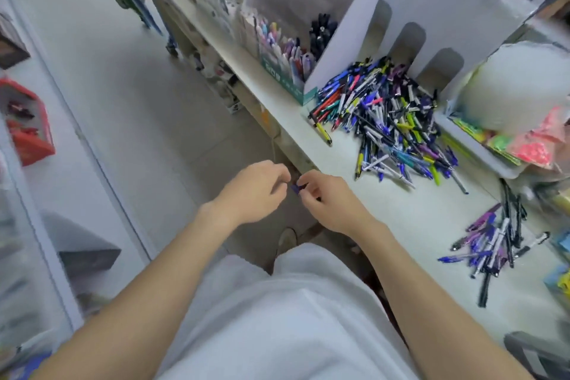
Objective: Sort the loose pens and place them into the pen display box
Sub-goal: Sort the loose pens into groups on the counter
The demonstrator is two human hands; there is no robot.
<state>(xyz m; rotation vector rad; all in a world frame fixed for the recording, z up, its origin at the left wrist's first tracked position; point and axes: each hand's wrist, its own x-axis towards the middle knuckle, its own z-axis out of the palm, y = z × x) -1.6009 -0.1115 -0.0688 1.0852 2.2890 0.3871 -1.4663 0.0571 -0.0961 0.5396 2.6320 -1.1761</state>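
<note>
My left hand (253,191) and my right hand (330,200) meet in front of me, off the shelf's front edge, fingers curled. Between their fingertips I pinch a small blue pen (298,187), mostly hidden by the fingers. A big heap of loose pens (388,114) in blue, black, red and yellow lies on the white shelf (410,213). A smaller sorted group of pens (493,241) lies to the right. The white pen display box (410,9) with arched slots stands behind the heap.
A teal box of pastel pens (283,52) stands left of the display box. A tray with pink and green packets (524,145) sits at the right. A red box (27,123) rests on the left counter. Floor lies below between the counters.
</note>
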